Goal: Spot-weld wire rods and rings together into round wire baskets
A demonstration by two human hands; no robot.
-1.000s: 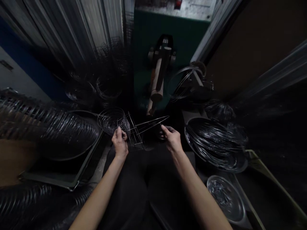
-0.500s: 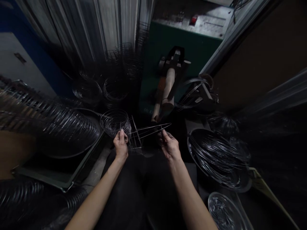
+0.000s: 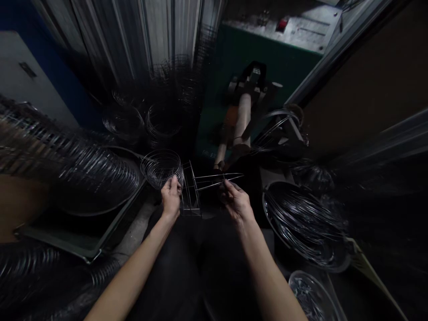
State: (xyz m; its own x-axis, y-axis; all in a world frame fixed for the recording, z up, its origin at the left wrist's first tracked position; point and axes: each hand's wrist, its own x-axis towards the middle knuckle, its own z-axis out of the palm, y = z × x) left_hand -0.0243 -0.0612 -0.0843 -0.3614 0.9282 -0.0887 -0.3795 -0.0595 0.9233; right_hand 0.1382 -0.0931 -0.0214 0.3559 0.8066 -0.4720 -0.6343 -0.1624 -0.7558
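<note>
In the middle of the head view a thin metal wire frame [image 3: 191,189] hangs between my hands, with crossbars near my left hand and long wires reaching right. My left hand [image 3: 171,194] is closed, thumb and fingers pinched on the frame's left side. My right hand [image 3: 236,198] pinches the long wires near their right end. Just beyond the frame are the electrode arms [image 3: 243,118] of a green machine [image 3: 230,58] that looks like a spot welder. A stack of wire rings [image 3: 161,167] stands just behind my left hand.
On the left, nested wire rings [image 3: 100,165] lie over a green crate [image 3: 72,245]. To the right is a tub [image 3: 267,207] of bent wires, with a clear bowl [image 3: 296,278] of small metal pieces below it. More wire coils [image 3: 123,122] stand behind, before corrugated sheeting.
The wire frame has turned a little, so its crossbars show more plainly to the right of my left hand. My grip is unchanged, while the machine sits slightly further right in view.
</note>
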